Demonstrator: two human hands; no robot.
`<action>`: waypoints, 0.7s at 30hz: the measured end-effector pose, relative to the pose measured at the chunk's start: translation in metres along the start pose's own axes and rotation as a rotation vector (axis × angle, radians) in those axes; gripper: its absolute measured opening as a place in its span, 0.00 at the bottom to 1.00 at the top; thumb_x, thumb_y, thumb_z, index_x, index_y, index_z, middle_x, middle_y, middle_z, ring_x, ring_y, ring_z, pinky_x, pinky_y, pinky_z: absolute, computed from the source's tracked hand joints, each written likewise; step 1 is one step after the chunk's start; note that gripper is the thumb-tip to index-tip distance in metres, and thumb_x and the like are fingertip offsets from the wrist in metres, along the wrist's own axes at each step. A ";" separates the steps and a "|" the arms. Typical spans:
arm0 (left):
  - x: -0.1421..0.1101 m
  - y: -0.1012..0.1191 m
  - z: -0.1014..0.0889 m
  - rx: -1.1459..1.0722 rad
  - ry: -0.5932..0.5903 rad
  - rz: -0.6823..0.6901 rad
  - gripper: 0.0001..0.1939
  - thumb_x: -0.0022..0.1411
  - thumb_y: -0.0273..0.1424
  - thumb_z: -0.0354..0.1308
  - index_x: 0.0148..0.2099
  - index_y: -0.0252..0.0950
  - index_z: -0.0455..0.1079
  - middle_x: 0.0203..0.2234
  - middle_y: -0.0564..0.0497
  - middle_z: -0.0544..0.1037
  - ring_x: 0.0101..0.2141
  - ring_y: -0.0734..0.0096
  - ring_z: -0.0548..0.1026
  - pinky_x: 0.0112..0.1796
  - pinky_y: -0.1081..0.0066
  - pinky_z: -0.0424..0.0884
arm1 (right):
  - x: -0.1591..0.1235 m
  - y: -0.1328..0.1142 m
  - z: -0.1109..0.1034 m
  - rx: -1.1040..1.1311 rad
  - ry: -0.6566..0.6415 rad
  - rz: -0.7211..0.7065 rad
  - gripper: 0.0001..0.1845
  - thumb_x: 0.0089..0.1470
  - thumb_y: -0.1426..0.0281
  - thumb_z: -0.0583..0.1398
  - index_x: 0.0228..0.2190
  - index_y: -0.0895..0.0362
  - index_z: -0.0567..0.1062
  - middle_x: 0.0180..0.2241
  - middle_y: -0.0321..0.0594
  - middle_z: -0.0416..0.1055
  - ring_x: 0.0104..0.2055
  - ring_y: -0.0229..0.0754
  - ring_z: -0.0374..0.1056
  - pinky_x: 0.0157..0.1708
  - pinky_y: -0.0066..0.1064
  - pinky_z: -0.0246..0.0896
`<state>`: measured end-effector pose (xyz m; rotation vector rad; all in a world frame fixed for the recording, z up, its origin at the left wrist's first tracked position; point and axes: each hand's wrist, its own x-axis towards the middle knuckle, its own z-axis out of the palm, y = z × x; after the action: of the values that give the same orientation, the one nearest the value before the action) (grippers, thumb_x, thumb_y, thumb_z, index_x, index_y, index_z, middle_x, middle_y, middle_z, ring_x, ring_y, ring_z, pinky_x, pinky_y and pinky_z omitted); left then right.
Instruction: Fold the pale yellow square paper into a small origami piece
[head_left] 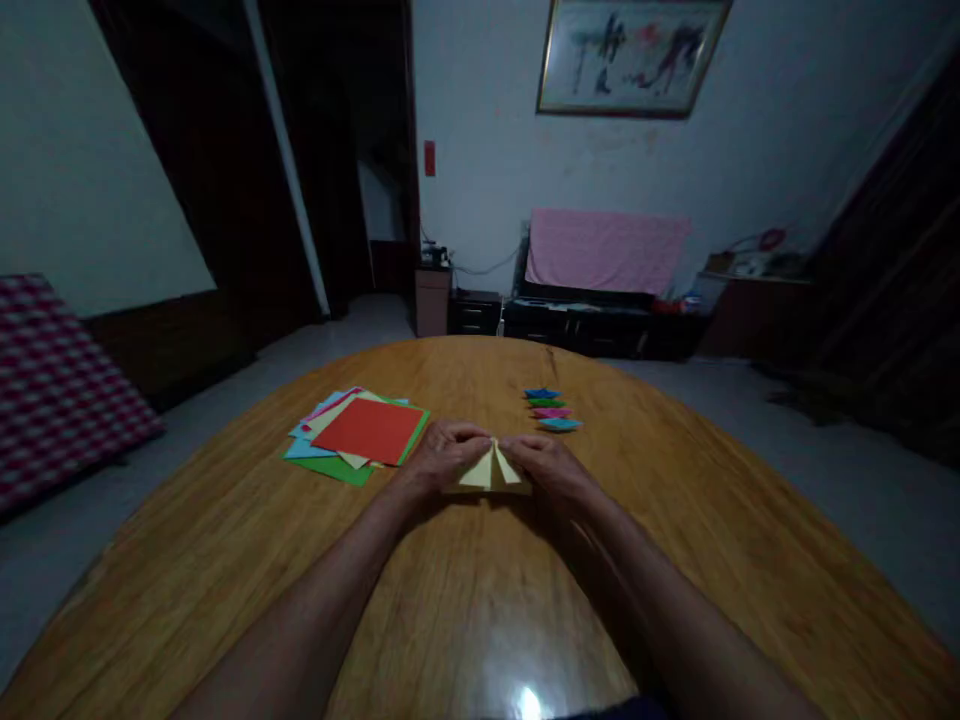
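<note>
A pale yellow sheet of folded paper is held between my two hands, just above the wooden table. Its two flaps meet at a peak near my thumbs. My left hand pinches the left side, fingers closed. On the right side, my right hand grips the paper the same way. Parts of the paper are hidden behind both hands. Left of my left hand lies a loose pile of coloured paper sheets, a red one on top. Beyond my right hand, several small folded paper boats stand in a row, blue, green, pink and light blue.
The round wooden table fills the foreground, with a light reflection near its front edge. Past it stand a low dark cabinet and a pink cloth draped over something. A checkered cloth is at the far left.
</note>
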<state>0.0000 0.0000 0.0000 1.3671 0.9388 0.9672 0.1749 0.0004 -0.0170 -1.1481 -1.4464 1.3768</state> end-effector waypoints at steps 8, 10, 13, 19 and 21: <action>0.004 -0.002 -0.002 0.117 0.023 0.044 0.14 0.52 0.38 0.58 0.33 0.30 0.75 0.20 0.51 0.71 0.19 0.76 0.67 0.19 0.77 0.61 | -0.004 -0.011 0.003 0.001 0.049 0.013 0.16 0.44 0.57 0.63 0.23 0.59 0.74 0.20 0.33 0.64 0.21 0.33 0.56 0.21 0.26 0.49; 0.006 -0.001 -0.005 0.176 0.022 0.068 0.14 0.51 0.37 0.58 0.33 0.30 0.76 0.21 0.50 0.72 0.21 0.76 0.67 0.20 0.77 0.60 | -0.004 -0.011 0.003 -0.013 0.061 0.014 0.16 0.43 0.57 0.63 0.23 0.59 0.74 0.19 0.33 0.64 0.21 0.33 0.56 0.21 0.26 0.49; 0.006 -0.002 -0.006 0.192 0.007 0.079 0.15 0.52 0.38 0.57 0.34 0.31 0.76 0.22 0.50 0.72 0.21 0.76 0.67 0.21 0.76 0.59 | -0.004 -0.011 0.003 -0.036 0.081 0.018 0.16 0.42 0.57 0.63 0.23 0.59 0.73 0.19 0.33 0.64 0.21 0.33 0.56 0.22 0.26 0.49; 0.006 -0.002 -0.002 0.157 0.033 0.039 0.13 0.51 0.36 0.58 0.33 0.31 0.76 0.20 0.52 0.72 0.21 0.77 0.66 0.21 0.76 0.59 | -0.004 -0.014 0.003 -0.056 0.100 0.039 0.15 0.40 0.58 0.63 0.22 0.59 0.73 0.19 0.33 0.63 0.21 0.33 0.55 0.21 0.26 0.47; 0.007 -0.001 -0.002 0.170 0.046 0.029 0.13 0.50 0.36 0.59 0.33 0.31 0.76 0.20 0.52 0.71 0.20 0.77 0.66 0.21 0.76 0.58 | -0.004 -0.015 0.003 -0.066 0.117 0.039 0.15 0.40 0.59 0.63 0.22 0.59 0.73 0.18 0.32 0.63 0.21 0.32 0.54 0.20 0.26 0.47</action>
<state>0.0006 0.0076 -0.0003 1.5089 1.0583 0.9616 0.1716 -0.0045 -0.0025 -1.2837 -1.4012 1.2747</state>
